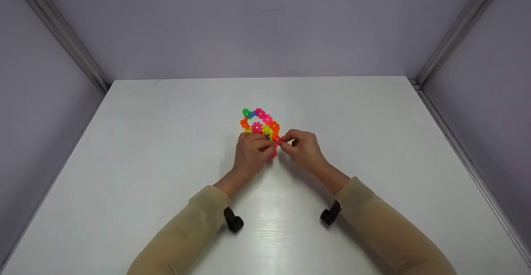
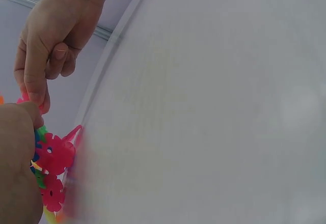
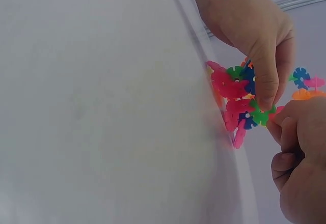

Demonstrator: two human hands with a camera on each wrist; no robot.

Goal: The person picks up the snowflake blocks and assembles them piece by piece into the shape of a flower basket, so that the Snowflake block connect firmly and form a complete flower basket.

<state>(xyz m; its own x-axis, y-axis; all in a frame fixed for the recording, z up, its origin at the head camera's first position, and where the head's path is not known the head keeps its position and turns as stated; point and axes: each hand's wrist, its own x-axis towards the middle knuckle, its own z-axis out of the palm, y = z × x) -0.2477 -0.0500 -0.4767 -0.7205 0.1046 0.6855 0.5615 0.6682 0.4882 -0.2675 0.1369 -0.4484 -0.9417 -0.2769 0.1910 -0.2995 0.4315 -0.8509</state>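
Interlocking plastic snowflake discs in pink, orange, yellow, green and blue form a joined structure (image 1: pixel 266 119), with a looped chain at its far side. My left hand (image 1: pixel 251 152) grips its near side, covering part of it; in the right wrist view its thumb and fingers pinch by a green disc (image 3: pixel 261 113). From the right, my right hand (image 1: pixel 305 148) pinches a pink disc (image 1: pixel 277 140) at the structure's edge, fingertips close to the left hand's. Most of that disc is hidden by fingers. More pink discs (image 2: pixel 55 154) hang below the hands in the left wrist view.
A white table (image 1: pixel 166 150) lies beneath the hands. Grey panels (image 1: pixel 265 26) enclose its back and sides, with metal rails (image 1: pixel 473 154) along the corners and right edge. Black devices (image 1: pixel 234 221) sit at both wrists, by the tan sleeves.
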